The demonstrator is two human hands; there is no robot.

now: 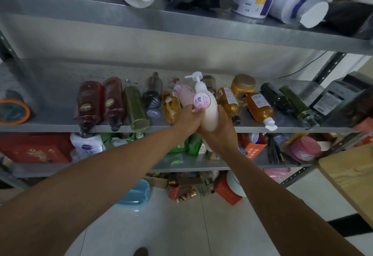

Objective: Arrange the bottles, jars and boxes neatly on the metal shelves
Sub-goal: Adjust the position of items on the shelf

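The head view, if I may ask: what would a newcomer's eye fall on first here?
The white pump bottle, held pump end up in the left hand and right hand at the centre, comes first. Behind it, the middle shelf carries a row of bottles lying on their sides, red, green and amber. Tipped jars crowd the top shelf.

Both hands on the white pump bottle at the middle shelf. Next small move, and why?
Probably slide the white pump bottle forward and lay it down between the pink bottle and the amber bottle. The left hand and right hand hold its lower body at the middle shelf's front edge, pump pointing back, and the other bottles there lie in a row.
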